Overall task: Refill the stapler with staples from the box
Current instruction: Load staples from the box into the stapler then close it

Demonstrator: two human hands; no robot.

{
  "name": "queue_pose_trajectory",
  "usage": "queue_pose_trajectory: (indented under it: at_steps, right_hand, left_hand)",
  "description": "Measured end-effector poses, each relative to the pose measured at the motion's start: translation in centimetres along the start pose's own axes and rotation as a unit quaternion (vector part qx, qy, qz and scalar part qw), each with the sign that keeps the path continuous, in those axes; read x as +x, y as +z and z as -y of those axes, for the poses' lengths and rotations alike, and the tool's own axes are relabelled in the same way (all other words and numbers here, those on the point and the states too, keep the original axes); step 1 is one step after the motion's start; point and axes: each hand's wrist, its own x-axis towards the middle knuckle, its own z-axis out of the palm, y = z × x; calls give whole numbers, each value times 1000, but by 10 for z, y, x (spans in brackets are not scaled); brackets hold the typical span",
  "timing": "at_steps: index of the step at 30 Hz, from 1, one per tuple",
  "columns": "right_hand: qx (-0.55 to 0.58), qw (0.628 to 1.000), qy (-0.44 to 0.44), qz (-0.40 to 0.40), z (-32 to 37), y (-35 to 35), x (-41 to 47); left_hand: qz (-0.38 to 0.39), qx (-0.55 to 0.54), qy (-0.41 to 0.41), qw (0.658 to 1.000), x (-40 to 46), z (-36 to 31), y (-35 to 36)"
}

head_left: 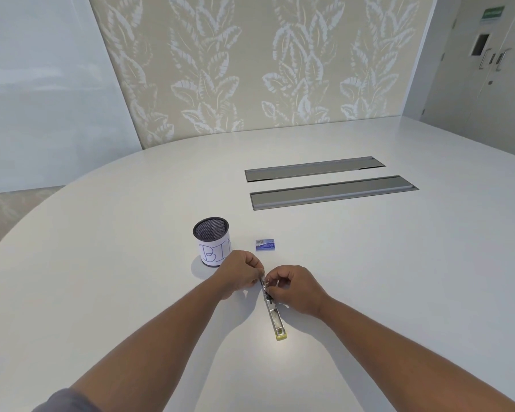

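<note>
On the white desk point(369, 263), a mesh cup point(211, 233) wears a paper label reading "BI". The opened stapler point(273, 310) lies lengthwise, yellow end toward the person. The left hand point(241, 273) and right hand point(295, 288), fingers curled, pinch its far end. The staple box point(265, 245) lies just beyond; its print is unreadable.

White table point(101, 263), blue staple box point(265, 245), silver stapler point(274, 315) tipped yellow, black mesh cup point(211, 233), beige leaf-patterned wall point(250, 63).

Both hands' fingers point(270, 288) hide the stapler's point(275, 318) far end.
</note>
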Motion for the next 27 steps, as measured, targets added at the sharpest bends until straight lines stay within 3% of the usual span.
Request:
queue_pose_trajectory:
  at_steps: [13, 27]
  right_hand:
    - [9, 1000, 7, -1, 0, 0, 1]
    - [2, 1000, 8, -4, 1, -1, -1]
  left_hand:
    - [8, 80, 28, 996, -2, 0, 3]
    - [51, 35, -31, 998, 1, 1, 0]
